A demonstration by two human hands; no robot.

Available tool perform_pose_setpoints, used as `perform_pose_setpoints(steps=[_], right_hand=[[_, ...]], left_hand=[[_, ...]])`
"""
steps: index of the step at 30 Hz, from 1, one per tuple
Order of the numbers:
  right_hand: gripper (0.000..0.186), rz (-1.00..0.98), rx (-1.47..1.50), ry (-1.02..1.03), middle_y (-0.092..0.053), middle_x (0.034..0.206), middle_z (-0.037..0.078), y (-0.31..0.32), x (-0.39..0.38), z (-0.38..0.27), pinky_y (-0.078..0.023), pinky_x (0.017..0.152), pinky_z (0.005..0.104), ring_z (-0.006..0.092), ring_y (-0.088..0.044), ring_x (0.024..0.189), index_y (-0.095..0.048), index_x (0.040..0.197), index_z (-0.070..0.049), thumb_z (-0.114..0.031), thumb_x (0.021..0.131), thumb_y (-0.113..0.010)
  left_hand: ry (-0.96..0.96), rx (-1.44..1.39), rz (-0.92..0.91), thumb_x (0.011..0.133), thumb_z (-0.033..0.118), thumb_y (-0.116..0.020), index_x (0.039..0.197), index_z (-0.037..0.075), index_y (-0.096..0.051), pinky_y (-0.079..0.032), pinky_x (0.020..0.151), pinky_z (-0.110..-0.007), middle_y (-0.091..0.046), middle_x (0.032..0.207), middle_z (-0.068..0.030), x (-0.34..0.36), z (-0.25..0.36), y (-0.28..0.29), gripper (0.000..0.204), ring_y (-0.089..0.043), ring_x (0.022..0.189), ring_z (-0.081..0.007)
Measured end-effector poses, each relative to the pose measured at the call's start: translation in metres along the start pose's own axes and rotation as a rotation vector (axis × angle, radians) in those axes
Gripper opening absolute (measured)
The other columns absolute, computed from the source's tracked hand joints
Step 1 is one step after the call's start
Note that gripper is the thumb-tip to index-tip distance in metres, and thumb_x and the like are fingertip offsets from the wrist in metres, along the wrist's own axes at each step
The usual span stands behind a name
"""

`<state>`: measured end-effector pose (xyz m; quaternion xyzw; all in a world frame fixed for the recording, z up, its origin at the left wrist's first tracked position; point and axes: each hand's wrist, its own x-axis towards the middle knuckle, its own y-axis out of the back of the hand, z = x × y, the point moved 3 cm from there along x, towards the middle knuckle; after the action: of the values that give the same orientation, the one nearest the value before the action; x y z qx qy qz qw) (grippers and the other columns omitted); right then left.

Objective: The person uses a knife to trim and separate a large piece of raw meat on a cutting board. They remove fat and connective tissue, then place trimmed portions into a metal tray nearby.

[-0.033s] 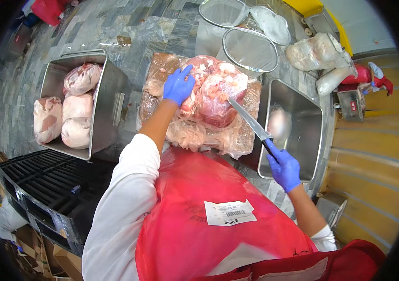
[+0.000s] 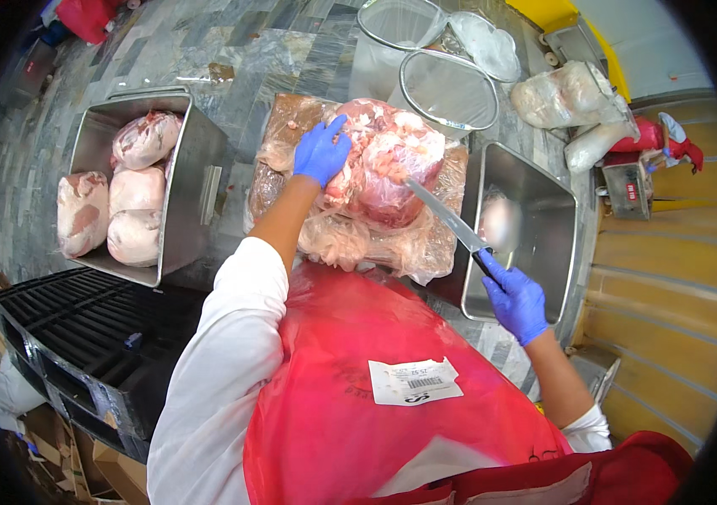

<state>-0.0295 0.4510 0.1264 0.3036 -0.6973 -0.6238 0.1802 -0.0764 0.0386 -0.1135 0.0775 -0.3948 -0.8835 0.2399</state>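
A large piece of raw meat [image 2: 396,181] rests on plastic-wrapped bundles [image 2: 278,135] in front of me. My left hand [image 2: 320,151], in a blue glove, grips the upper left side of the meat with curved fingers. My right hand [image 2: 510,299], also gloved, is closed round the black handle of a long knife [image 2: 451,219]. The blade points up and to the left, its tip at the right part of the meat.
A steel bin [image 2: 159,252] at left holds several meat pieces; another [image 2: 543,236] at right holds a pale piece. Black pallets [image 2: 89,337] lie lower left, bag-lined rings [image 2: 447,93] behind the meat. A co-worker in red [image 2: 653,135] is at far right.
My right hand has shifted very slightly to the right and down with the knife. My left hand stays on the meat.
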Motion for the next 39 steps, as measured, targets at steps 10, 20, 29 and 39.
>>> perform_pose_setpoints(steps=[10, 20, 29, 39], right_hand=[[0.039, -0.250, -0.463, 0.257, -0.070, 0.085, 0.014, 0.091, 0.077, -0.090, -0.055, 0.063, 0.0479, 0.0334, -0.071, 0.074, -0.064, 0.139, -0.030, -0.033, 0.101, -0.062], [0.041, -0.456, -0.598, 0.326, -0.068, 0.077, 0.014, 0.102, 0.131, -0.109, -0.053, 0.058, 0.0502, 0.0348, -0.070, 0.069, -0.061, 0.142, -0.028, -0.030, 0.101, -0.060], [0.055, -0.581, -0.699, 0.376, -0.064, 0.077, 0.013, 0.078, 0.151, -0.113, -0.052, 0.052, 0.0468, 0.0317, -0.067, 0.064, -0.055, 0.149, -0.023, -0.014, 0.095, -0.061], [0.055, -0.239, -0.248, 0.446, -0.060, 0.073, 0.012, -0.025, 0.115, 0.047, -0.049, 0.044, 0.0452, 0.0309, -0.059, 0.048, -0.055, 0.151, -0.036, -0.026, 0.098, -0.067]], left_hand=[[0.067, -0.046, -0.116, 0.095, 0.058, -0.052, 0.154, 0.034, -0.050, -0.049, 0.107, -0.051, -0.063, 0.138, -0.0209, 0.009, -0.016, -0.007, 0.063, -0.063, 0.121, -0.0457], [0.110, -0.056, -0.123, 0.094, 0.057, -0.054, 0.154, 0.032, -0.051, -0.049, 0.105, -0.052, -0.064, 0.135, -0.0230, 0.003, -0.006, 0.003, 0.065, -0.064, 0.120, -0.0432], [0.093, -0.030, -0.012, 0.096, 0.049, -0.057, 0.150, 0.027, -0.057, -0.052, 0.097, -0.054, -0.067, 0.124, -0.0248, -0.005, -0.006, 0.006, 0.058, -0.066, 0.108, -0.0463], [-0.046, -0.023, 0.042, 0.098, 0.043, -0.057, 0.146, 0.026, -0.061, -0.054, 0.098, -0.052, -0.065, 0.132, -0.0245, 0.004, 0.006, 0.007, 0.051, -0.067, 0.111, -0.0453]])
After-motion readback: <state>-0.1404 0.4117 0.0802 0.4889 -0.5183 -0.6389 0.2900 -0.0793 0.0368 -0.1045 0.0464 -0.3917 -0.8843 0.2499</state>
